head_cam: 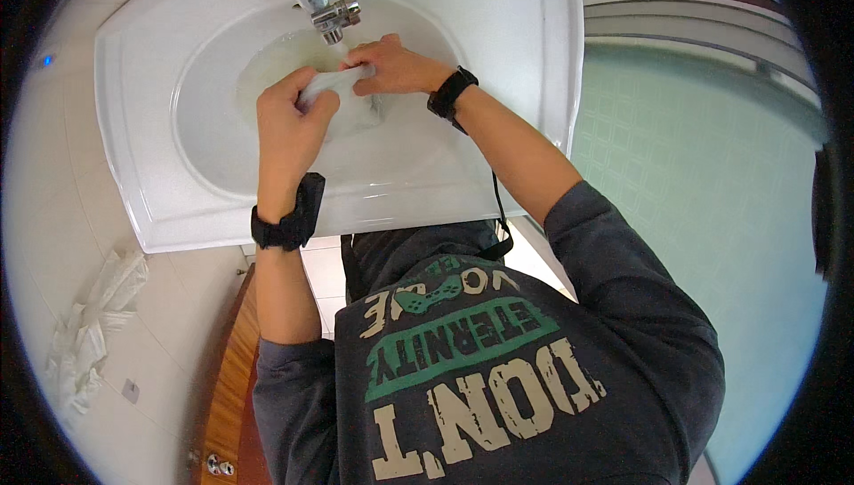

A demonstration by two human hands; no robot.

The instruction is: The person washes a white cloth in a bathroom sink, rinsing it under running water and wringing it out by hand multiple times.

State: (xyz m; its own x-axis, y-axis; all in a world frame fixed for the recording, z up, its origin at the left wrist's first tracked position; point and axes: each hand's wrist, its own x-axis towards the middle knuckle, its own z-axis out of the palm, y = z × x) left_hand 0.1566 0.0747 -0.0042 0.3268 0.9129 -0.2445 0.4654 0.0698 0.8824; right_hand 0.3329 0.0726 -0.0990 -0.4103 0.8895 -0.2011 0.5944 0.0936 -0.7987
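A white, wet, thin cloth (327, 85) is stretched between my two hands over the basin. My left hand (287, 118) grips its left end between thumb and fingers. Its right end is pinched in my right hand (397, 68), just below the spout of the chrome faucet (335, 18). A pale stream seems to run from the spout beside my right fingers. Under the hands, the white ceramic washbasin (520, 78) holds cloudy, yellowish water (267, 71). Something translucent (370, 115) shows beneath the cloth; I cannot tell whether it is part of it.
Black bands (290, 218) circle both wrists. A dark cord (497, 198) hangs by the basin's front edge, close to my body. Left are a tiled wall with a crumpled white sheet (100, 325) and a wooden door (230, 365) with a metal knob (220, 465). A greenish glass panel (667, 151) stands right.
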